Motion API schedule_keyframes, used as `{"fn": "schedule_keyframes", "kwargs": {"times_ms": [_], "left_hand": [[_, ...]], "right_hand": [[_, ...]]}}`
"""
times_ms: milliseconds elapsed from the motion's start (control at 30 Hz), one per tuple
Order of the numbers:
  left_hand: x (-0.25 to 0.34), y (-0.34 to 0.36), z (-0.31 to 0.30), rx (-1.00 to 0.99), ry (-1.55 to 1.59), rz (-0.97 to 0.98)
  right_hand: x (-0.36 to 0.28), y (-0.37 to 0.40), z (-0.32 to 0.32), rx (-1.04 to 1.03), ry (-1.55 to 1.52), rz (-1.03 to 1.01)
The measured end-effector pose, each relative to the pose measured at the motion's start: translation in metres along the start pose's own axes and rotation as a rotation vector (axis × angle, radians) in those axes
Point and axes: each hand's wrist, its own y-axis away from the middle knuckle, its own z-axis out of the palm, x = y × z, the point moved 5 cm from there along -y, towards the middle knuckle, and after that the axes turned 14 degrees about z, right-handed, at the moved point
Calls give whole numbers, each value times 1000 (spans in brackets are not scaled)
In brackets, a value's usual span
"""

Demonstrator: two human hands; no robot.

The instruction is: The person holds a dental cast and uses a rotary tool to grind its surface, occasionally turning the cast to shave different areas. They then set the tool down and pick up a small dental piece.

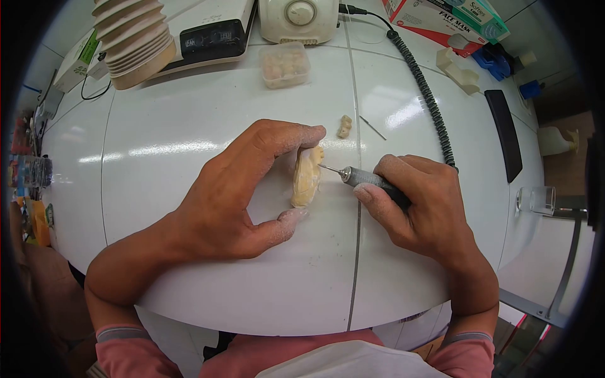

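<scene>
Between the thumb and fingers of my left hand (242, 189) is a yellowish dental model (307, 176), held on its edge with the tooth side toward the right. White dust coats the fingertips. My right hand (425, 201) grips a dark dental handpiece (378, 183) like a pen. Its thin bur (330, 168) points left and reaches the model's right side near the upper end; whether it touches cannot be made out. Just beyond the model, a small tooth-coloured piece (344, 126) lies on the white table (208, 283), with a loose thin bur (373, 128) beside it.
A coiled black cord (425, 88) runs down toward the handpiece from a cream control box (299, 19). A clear plastic box (285, 65) holds pale pieces. A ribbed suction hose (133, 41) hangs at upper left. A black strip (504, 135) and a glass (542, 200) are at right.
</scene>
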Motion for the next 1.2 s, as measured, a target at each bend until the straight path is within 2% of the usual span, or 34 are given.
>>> {"fn": "schedule_keyframes", "kwargs": {"times_ms": [1200], "left_hand": [[2, -1, -1, 25, 14, -2]], "right_hand": [[-2, -1, -1, -7, 27, 2]]}}
